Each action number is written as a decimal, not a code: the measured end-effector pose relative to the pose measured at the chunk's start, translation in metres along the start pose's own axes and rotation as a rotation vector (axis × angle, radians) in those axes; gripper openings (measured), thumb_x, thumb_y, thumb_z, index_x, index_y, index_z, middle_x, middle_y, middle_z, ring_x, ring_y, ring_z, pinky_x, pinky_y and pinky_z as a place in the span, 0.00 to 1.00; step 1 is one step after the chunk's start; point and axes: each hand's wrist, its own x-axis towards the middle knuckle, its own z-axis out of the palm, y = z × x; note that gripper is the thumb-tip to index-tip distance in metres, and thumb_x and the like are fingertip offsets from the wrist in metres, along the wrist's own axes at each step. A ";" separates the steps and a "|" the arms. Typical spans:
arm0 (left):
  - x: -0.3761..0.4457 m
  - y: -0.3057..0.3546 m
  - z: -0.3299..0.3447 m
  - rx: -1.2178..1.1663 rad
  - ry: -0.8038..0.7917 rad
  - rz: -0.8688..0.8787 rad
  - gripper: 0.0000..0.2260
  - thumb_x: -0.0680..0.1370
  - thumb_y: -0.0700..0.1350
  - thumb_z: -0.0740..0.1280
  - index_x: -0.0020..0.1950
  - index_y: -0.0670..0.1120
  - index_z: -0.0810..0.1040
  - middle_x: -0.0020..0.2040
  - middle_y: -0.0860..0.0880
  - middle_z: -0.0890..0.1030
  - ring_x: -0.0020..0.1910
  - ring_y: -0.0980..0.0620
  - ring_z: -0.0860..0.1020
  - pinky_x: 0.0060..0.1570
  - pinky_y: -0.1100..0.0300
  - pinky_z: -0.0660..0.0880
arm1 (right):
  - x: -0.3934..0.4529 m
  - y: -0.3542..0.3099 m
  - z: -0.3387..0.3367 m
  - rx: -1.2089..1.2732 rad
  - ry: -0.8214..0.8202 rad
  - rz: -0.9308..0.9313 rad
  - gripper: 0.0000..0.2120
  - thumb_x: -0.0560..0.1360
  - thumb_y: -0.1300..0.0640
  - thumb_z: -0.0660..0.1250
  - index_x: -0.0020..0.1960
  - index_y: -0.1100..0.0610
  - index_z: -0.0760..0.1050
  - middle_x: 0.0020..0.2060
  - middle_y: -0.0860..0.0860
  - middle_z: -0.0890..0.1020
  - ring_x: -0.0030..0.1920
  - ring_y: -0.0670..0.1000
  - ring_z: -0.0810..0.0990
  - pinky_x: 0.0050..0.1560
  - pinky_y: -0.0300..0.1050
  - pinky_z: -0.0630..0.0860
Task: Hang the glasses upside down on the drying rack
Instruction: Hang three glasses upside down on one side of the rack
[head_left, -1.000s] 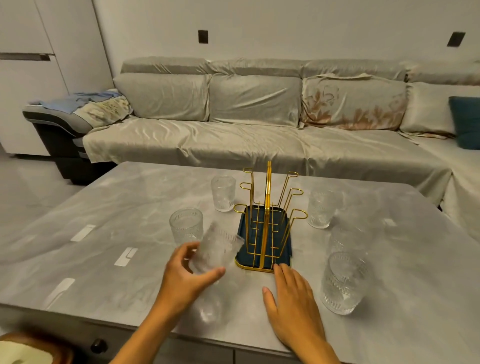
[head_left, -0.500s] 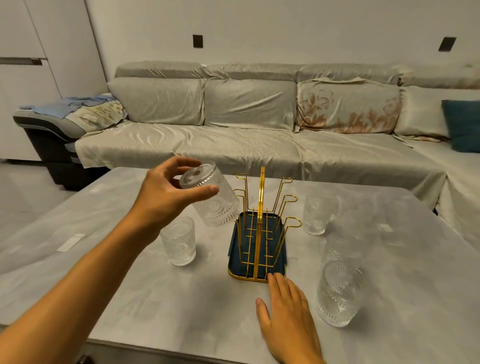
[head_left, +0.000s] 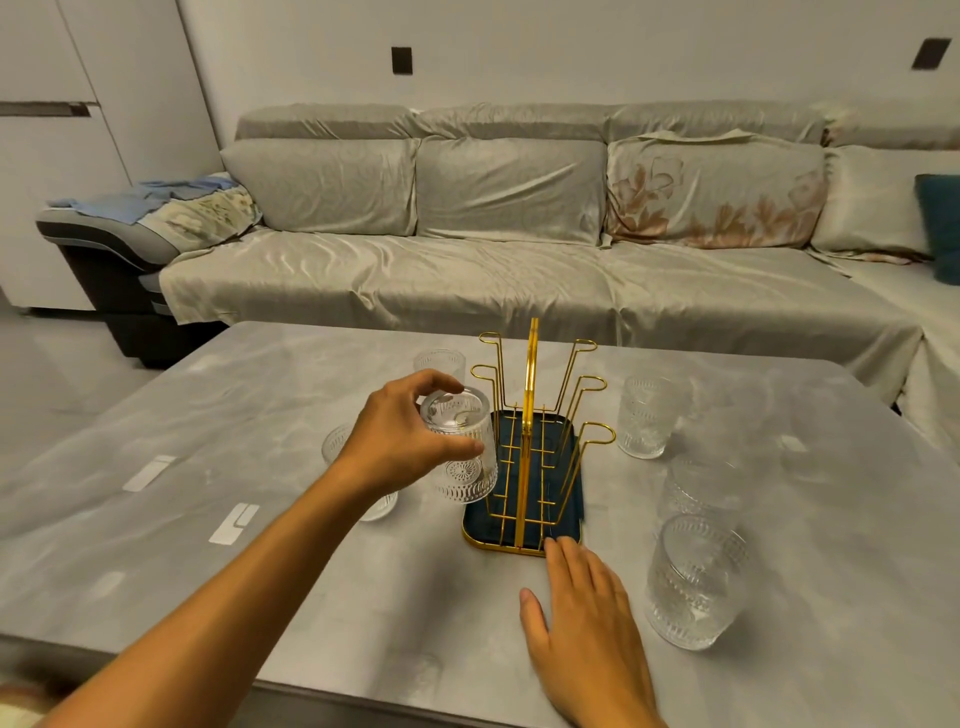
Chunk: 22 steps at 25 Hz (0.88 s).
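A gold wire drying rack with a dark blue tray stands mid-table. My left hand grips an embossed clear glass upside down, at the rack's front left prong; whether it rests on the prong is unclear. My right hand lies flat on the table, fingertips touching the tray's near rim. Upright glasses stand around the rack: one partly hidden behind my left hand, one at the back left, one at the right, two at the front right.
The grey marbled table carries white stickers on its left side. A long covered sofa runs behind the far edge, with a teal cushion at the right. White cupboards stand at the far left.
My left hand lifted the glass off the table, turned it mouth down and brought it down against the rack's front left side. My right hand stayed by the tray.
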 end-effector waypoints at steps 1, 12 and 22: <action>0.000 -0.002 0.003 0.011 0.001 -0.012 0.29 0.62 0.50 0.82 0.60 0.53 0.77 0.54 0.52 0.79 0.46 0.54 0.80 0.41 0.64 0.78 | 0.000 0.000 0.000 -0.002 0.002 0.003 0.32 0.77 0.37 0.43 0.77 0.49 0.41 0.77 0.49 0.47 0.75 0.51 0.44 0.71 0.46 0.40; -0.037 -0.036 -0.002 -0.199 0.137 -0.004 0.30 0.68 0.51 0.78 0.67 0.58 0.70 0.63 0.56 0.76 0.58 0.56 0.76 0.54 0.59 0.74 | 0.000 0.000 0.001 -0.025 -0.027 0.020 0.33 0.77 0.36 0.42 0.76 0.50 0.39 0.77 0.49 0.46 0.75 0.51 0.44 0.71 0.46 0.40; -0.035 -0.140 0.008 -0.400 0.094 -0.454 0.43 0.61 0.35 0.78 0.71 0.52 0.63 0.63 0.48 0.77 0.60 0.47 0.76 0.57 0.54 0.73 | 0.003 -0.007 -0.004 -0.055 -0.086 0.033 0.33 0.77 0.36 0.42 0.76 0.50 0.38 0.77 0.49 0.45 0.75 0.51 0.44 0.72 0.48 0.42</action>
